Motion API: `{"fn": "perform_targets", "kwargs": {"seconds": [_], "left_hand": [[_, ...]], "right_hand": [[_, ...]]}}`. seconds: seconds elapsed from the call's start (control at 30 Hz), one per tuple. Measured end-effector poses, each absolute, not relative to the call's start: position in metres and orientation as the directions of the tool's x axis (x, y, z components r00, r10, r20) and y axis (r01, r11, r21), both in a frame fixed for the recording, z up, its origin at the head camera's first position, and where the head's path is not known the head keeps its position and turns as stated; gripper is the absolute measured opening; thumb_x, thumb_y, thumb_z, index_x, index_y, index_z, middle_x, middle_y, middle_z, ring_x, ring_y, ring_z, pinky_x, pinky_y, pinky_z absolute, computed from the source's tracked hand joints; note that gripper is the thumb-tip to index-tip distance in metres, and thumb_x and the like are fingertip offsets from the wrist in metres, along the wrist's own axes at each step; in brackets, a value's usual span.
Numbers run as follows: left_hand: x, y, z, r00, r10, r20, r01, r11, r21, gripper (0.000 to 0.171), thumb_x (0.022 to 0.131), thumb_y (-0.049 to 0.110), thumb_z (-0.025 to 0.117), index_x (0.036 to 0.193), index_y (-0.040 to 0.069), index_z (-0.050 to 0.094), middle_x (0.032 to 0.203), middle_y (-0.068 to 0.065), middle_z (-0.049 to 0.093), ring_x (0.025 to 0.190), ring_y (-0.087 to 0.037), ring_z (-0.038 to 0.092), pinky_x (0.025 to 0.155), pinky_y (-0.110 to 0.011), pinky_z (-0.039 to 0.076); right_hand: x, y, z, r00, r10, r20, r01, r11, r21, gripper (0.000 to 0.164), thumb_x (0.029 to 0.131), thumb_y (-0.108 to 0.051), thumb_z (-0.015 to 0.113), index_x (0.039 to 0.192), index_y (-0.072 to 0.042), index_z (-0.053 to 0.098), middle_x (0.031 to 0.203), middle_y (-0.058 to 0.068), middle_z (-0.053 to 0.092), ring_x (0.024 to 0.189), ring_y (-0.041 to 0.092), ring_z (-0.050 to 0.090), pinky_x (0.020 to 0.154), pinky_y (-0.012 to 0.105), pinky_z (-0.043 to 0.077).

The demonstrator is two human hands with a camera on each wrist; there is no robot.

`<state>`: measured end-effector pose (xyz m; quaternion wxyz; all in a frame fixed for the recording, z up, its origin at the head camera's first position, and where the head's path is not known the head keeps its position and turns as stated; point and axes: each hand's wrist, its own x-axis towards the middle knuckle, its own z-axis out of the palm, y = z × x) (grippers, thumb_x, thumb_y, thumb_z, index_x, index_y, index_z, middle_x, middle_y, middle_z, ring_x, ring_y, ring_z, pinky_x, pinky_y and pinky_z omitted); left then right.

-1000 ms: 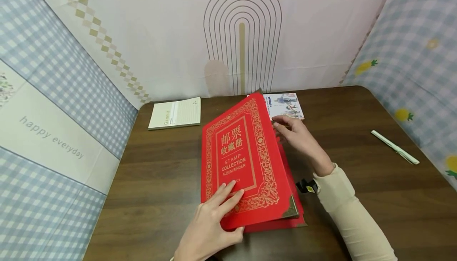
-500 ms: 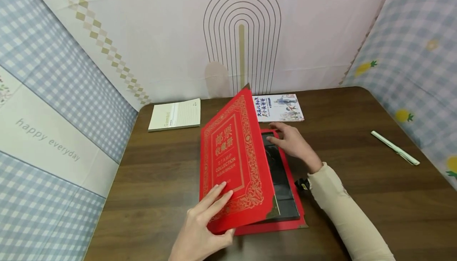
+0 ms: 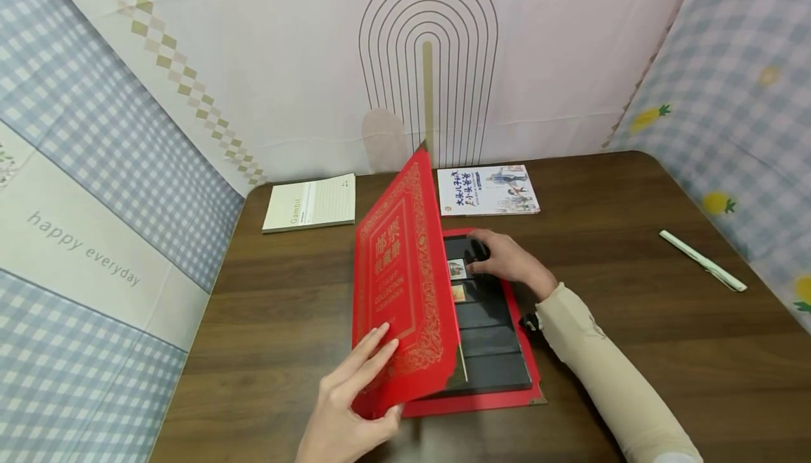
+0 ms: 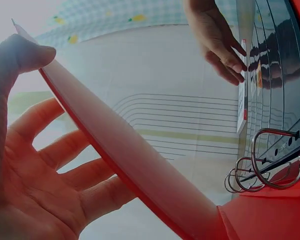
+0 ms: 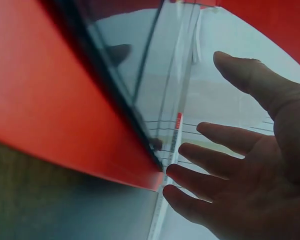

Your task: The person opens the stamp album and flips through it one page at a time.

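A red stamp album (image 3: 395,287) with gold lettering lies on the table, its front cover raised steeply. My left hand (image 3: 355,385) grips the cover near its lower edge; in the left wrist view the thumb is over the inner side and the fingers (image 4: 97,172) spread behind the outer face. Black pocket pages (image 3: 491,336) show inside, with two small stamps (image 3: 457,269) near the top. Metal rings (image 4: 270,160) bind the pages. My right hand (image 3: 510,259) hovers over the upper right of the black page, fingers spread and holding nothing in the right wrist view.
Behind the album are a cream notebook (image 3: 310,203) at left and a white illustrated booklet (image 3: 488,190) at right. A pale green pen (image 3: 702,260) lies on the right of the wooden table (image 3: 285,294). Fabric hangings enclose the back and sides.
My left hand has lifted the cover further to the left, uncovering the black page and stamps. My right hand has moved left and down from the cover's edge to over the page.
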<state>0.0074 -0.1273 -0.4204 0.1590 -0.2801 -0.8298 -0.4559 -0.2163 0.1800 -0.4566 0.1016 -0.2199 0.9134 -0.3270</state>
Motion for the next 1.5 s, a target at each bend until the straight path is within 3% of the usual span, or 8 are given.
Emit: {"fn": "perform_targets", "kwargs": {"seconds": [0.2,0.37,0.5,0.67,0.77,1.0,1.23,1.5], "left_hand": [[0.01,-0.13,-0.423,-0.769,0.295,0.567,0.638,0.406,0.654,0.08,0.065,-0.003,0.083,0.141,0.005,0.06,0.146,-0.015,0.055,0.129,-0.028,0.055,0.098,-0.022,0.048],[0.012,-0.132,-0.424,-0.782,0.279,0.558,0.623,0.401,0.672,0.08,0.065,-0.005,0.082,0.141,0.005,0.06,0.146,-0.015,0.054,0.129,-0.028,0.056,0.095,-0.023,0.049],[0.014,-0.133,-0.426,-0.77,0.273,0.577,0.637,0.389,0.666,0.081,0.064,-0.005,0.082,0.141,0.004,0.06,0.146,-0.016,0.054,0.126,-0.027,0.057,0.092,-0.025,0.051],[0.013,-0.134,-0.427,-0.676,0.251,0.693,0.729,0.369,0.577,0.052,0.085,0.013,0.076,0.133,-0.004,0.063,0.138,-0.023,0.059,0.116,-0.028,0.064,0.089,-0.024,0.053],[0.012,-0.134,-0.425,-0.619,0.234,0.75,0.771,0.367,0.521,0.048,0.093,0.026,0.068,0.127,-0.008,0.065,0.132,-0.026,0.061,0.11,-0.03,0.067,0.088,-0.024,0.054],[0.018,-0.139,-0.415,-0.636,0.246,0.731,0.753,0.402,0.52,0.049,0.096,0.026,0.062,0.13,-0.01,0.062,0.133,-0.026,0.061,0.105,-0.028,0.07,0.079,-0.024,0.057],[0.015,-0.147,-0.401,-0.593,0.216,0.775,0.785,0.369,0.498,0.05,0.097,0.019,0.058,0.131,-0.017,0.057,0.137,-0.026,0.058,0.121,-0.017,0.062,0.068,-0.022,0.058],[0.013,-0.153,-0.39,-0.592,0.205,0.779,0.784,0.37,0.498,0.057,0.097,0.022,0.06,0.135,-0.019,0.049,0.14,-0.026,0.055,0.118,-0.023,0.064,0.065,-0.023,0.059]], "right_hand": [[-0.221,0.179,-0.462,-0.864,-0.495,-0.089,-0.348,0.715,-0.607,0.069,0.085,-0.017,0.082,0.14,0.01,0.049,0.136,0.029,0.054,0.117,0.041,0.055,0.099,0.055,0.044],[-0.222,0.174,-0.459,-0.837,-0.513,-0.193,-0.362,0.781,-0.509,0.075,0.084,-0.017,0.083,0.143,0.01,0.047,0.151,0.032,0.039,0.138,0.048,0.04,0.107,0.063,0.035],[-0.223,0.17,-0.457,-0.83,-0.491,-0.265,-0.348,0.827,-0.441,0.079,0.085,-0.021,0.083,0.148,0.007,0.044,0.157,0.031,0.031,0.142,0.049,0.032,0.109,0.068,0.027],[-0.222,0.169,-0.457,-0.833,-0.475,-0.284,-0.329,0.838,-0.436,0.079,0.084,-0.02,0.083,0.148,0.005,0.045,0.157,0.029,0.032,0.144,0.046,0.031,0.112,0.069,0.02],[-0.22,0.169,-0.457,-0.834,-0.476,-0.277,-0.336,0.838,-0.43,0.079,0.084,-0.02,0.084,0.148,0.005,0.045,0.156,0.029,0.035,0.143,0.045,0.033,0.112,0.07,0.019],[-0.222,0.168,-0.455,-0.827,-0.471,-0.306,-0.358,0.861,-0.361,0.084,0.083,-0.026,0.084,0.149,0.005,0.043,0.155,0.03,0.036,0.143,0.046,0.033,0.112,0.069,0.02],[-0.227,0.168,-0.454,-0.827,-0.467,-0.313,-0.365,0.87,-0.333,0.084,0.084,-0.028,0.084,0.149,0.005,0.044,0.156,0.032,0.033,0.143,0.048,0.032,0.111,0.07,0.022],[-0.228,0.168,-0.453,-0.823,-0.467,-0.324,-0.361,0.87,-0.337,0.085,0.085,-0.028,0.083,0.15,0.006,0.041,0.157,0.033,0.029,0.143,0.05,0.03,0.111,0.068,0.025]]}}
